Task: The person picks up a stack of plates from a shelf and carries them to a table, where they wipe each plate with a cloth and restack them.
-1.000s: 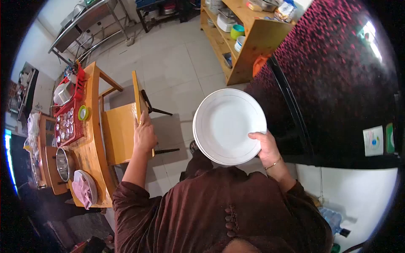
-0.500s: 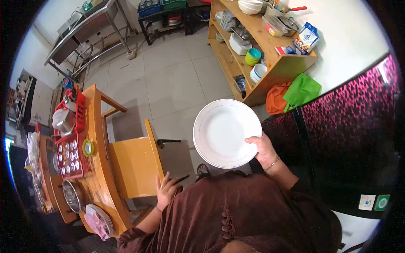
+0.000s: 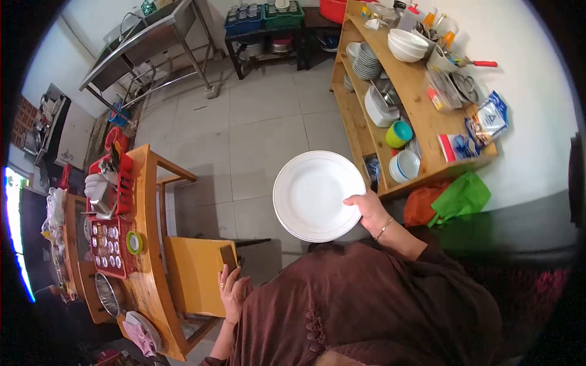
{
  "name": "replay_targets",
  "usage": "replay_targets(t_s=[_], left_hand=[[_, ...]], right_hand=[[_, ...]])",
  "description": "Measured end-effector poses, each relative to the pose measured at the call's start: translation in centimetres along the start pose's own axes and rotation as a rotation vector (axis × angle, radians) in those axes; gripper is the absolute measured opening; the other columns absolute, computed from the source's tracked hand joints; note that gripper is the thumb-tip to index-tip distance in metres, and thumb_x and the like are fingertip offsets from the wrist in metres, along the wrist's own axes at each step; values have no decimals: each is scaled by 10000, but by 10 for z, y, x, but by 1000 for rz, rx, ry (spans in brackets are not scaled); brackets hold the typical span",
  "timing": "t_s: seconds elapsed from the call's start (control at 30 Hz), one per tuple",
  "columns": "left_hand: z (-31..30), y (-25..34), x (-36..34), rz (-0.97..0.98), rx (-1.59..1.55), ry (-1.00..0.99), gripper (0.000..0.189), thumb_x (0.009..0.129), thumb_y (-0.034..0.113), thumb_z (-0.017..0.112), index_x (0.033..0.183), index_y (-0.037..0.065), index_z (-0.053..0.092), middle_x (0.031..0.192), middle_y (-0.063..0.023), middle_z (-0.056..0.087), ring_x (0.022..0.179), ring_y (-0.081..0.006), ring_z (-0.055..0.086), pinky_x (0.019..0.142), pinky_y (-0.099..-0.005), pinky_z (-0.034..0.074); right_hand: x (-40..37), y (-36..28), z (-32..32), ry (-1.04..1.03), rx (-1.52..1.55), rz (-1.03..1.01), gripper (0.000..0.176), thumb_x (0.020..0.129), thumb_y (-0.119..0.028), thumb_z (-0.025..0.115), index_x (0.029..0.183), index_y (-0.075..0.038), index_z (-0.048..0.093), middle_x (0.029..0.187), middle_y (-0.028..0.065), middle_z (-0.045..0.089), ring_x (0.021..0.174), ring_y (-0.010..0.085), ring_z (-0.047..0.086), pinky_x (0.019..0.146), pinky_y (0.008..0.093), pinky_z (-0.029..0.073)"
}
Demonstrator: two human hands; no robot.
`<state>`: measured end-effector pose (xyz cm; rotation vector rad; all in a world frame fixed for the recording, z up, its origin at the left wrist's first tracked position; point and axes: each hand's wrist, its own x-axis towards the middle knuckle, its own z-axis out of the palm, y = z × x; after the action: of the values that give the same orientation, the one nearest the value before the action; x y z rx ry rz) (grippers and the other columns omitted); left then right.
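My right hand (image 3: 366, 210) grips the rim of a small stack of white plates (image 3: 314, 195), held flat in front of me above the tiled floor. My left hand (image 3: 232, 293) hangs low beside the back of a yellow wooden chair (image 3: 195, 274), fingers loosely apart and holding nothing. I wear a dark brown garment (image 3: 366, 311).
A wooden table (image 3: 146, 244) at the left carries a red tray of small cups (image 3: 108, 247), a metal bowl (image 3: 107, 294) and plates with a pink cloth (image 3: 141, 334). A wooden shelf unit (image 3: 421, 116) of bowls and plates stands at the right. A steel table (image 3: 146, 36) is at the back.
My left hand has let go of the chair back and dropped to my side. The view has swung toward the shelf unit while the plates stay in my right hand.
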<state>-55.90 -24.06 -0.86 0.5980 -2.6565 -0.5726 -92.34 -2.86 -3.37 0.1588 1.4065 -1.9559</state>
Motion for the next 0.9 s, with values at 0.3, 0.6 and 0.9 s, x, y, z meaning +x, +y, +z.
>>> replay_targets(t_s=[0.3, 0.6, 0.9], left_hand=[[56, 26, 153, -258, -214, -42, 192, 723, 1, 705, 905, 47, 660, 1058, -125, 672, 1111, -348, 584, 966, -428, 452], [159, -31, 403, -707, -1056, -599, 431, 954, 362, 542, 1204, 11, 566, 1205, -141, 599, 1069, -274, 587, 914, -422, 481], [232, 6, 662, -647, -1362, -1341, 750, 877, 585, 549, 1393, 58, 417, 1372, -130, 489, 1242, -281, 486, 1031, -475, 393]], right_hand=[[105, -90, -9, -102, -47, 37, 579, 709, 80, 613, 1274, 24, 501, 1151, 140, 620, 1053, 249, 607, 929, 378, 489], [195, -125, -3, 91, 58, -1, 552, 722, 66, 604, 1264, 13, 514, 1157, 132, 621, 1044, 246, 613, 924, 376, 489], [278, -145, 51, 395, 346, -139, 559, 706, 83, 625, 1248, 24, 496, 1104, 156, 628, 996, 274, 635, 872, 412, 524]])
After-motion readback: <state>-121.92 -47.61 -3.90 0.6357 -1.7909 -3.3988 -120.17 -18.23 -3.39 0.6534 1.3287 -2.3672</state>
